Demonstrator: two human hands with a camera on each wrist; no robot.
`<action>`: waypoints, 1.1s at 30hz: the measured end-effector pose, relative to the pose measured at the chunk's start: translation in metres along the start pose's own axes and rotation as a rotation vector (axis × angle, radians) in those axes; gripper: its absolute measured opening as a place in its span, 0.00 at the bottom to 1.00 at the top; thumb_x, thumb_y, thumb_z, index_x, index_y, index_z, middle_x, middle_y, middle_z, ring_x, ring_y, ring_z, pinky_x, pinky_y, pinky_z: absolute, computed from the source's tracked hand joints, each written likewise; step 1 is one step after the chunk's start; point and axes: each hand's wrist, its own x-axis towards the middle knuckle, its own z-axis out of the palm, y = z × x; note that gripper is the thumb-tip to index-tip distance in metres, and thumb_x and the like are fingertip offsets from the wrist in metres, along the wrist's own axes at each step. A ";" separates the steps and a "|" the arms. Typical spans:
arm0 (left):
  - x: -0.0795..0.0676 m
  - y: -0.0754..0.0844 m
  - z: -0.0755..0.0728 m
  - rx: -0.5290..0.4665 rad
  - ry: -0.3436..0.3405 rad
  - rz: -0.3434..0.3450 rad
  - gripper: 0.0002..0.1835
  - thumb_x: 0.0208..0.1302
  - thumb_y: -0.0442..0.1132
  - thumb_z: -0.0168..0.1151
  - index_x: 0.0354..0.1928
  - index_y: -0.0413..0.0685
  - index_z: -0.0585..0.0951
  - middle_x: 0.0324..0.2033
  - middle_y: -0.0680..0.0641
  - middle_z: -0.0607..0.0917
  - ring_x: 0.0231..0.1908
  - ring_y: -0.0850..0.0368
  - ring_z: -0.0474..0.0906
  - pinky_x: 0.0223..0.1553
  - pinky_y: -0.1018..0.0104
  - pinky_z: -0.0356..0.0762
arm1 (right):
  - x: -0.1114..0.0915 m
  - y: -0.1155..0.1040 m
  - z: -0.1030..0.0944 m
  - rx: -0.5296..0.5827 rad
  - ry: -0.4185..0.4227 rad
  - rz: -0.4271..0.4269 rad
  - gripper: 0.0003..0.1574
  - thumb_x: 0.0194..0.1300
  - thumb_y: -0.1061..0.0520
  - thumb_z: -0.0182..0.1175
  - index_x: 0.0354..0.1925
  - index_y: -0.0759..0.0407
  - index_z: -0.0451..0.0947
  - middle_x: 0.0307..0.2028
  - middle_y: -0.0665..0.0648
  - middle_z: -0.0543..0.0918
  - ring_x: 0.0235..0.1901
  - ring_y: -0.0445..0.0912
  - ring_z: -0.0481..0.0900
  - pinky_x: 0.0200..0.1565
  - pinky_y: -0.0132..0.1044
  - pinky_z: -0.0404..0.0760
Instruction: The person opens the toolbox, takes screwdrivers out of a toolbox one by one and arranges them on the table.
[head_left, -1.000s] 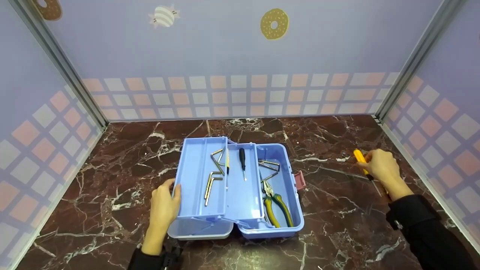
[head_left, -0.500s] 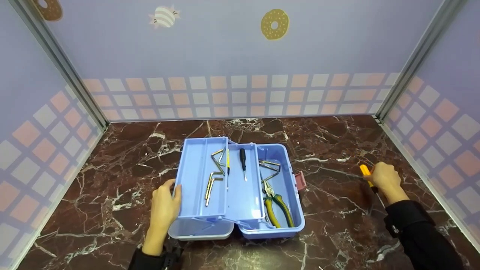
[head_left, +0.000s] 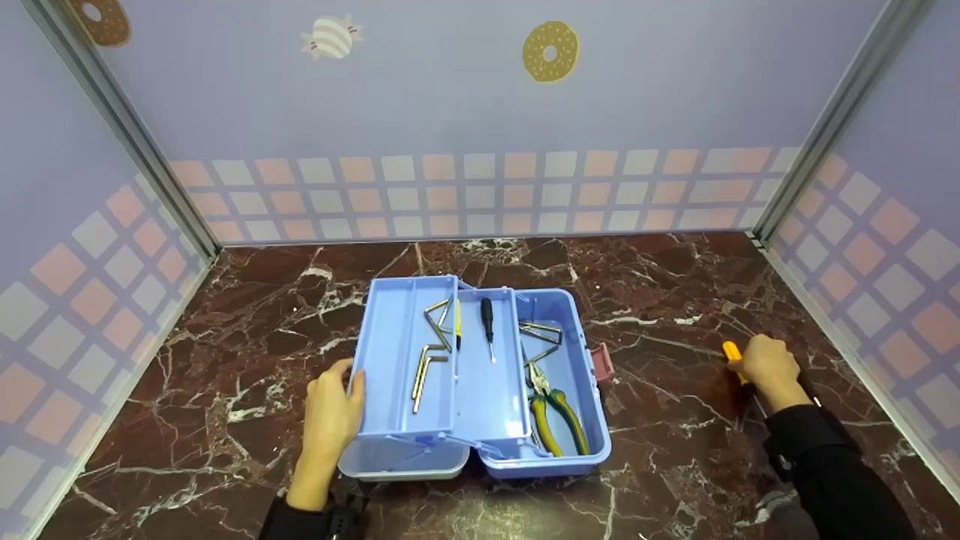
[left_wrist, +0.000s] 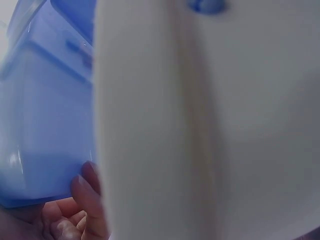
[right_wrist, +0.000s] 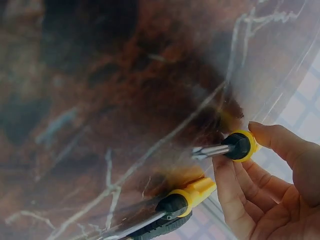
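1. Screwdriver (right_wrist: 239,146): right side of the table (head_left: 667,427), its shaft pointing away from the palm.
2. Right hand (head_left: 769,367): thumb and fingers pinching the yellow handle.
3. Second screwdriver (right_wrist: 192,195): near those fingers.
4. Left hand (head_left: 330,405): gripping the tray's (head_left: 376,360) left edge.

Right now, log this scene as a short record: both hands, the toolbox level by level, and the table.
Left hand: holds the edge of the upper tray
Right hand: holds a yellow-handled screwdriver
Toolbox: blue, open
Upper tray: hex keys
Middle tray: black-handled screwdriver; yellow item, partly hidden
Bottom: pliers, more hex keys
Table: second yellow-handled screwdriver, near the right hand
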 end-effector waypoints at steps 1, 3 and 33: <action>0.000 0.000 0.000 0.000 0.003 0.000 0.13 0.59 0.33 0.53 0.42 0.31 0.78 0.35 0.33 0.81 0.36 0.36 0.77 0.37 0.46 0.72 | 0.000 0.000 0.001 -0.005 0.002 -0.003 0.22 0.52 0.54 0.62 0.30 0.75 0.70 0.28 0.74 0.72 0.31 0.69 0.72 0.24 0.48 0.72; 0.000 0.000 0.000 -0.001 0.008 0.001 0.13 0.58 0.33 0.53 0.42 0.31 0.78 0.35 0.33 0.81 0.36 0.36 0.77 0.37 0.46 0.71 | 0.000 -0.001 0.002 -0.013 0.003 -0.014 0.20 0.53 0.55 0.62 0.31 0.74 0.70 0.27 0.73 0.73 0.30 0.68 0.73 0.23 0.47 0.72; 0.000 0.001 0.001 -0.004 0.017 0.003 0.13 0.58 0.32 0.53 0.42 0.30 0.77 0.34 0.32 0.81 0.36 0.36 0.77 0.36 0.47 0.72 | -0.023 -0.056 -0.038 -0.042 0.076 -0.167 0.24 0.55 0.48 0.60 0.20 0.68 0.70 0.29 0.76 0.74 0.24 0.63 0.75 0.18 0.46 0.71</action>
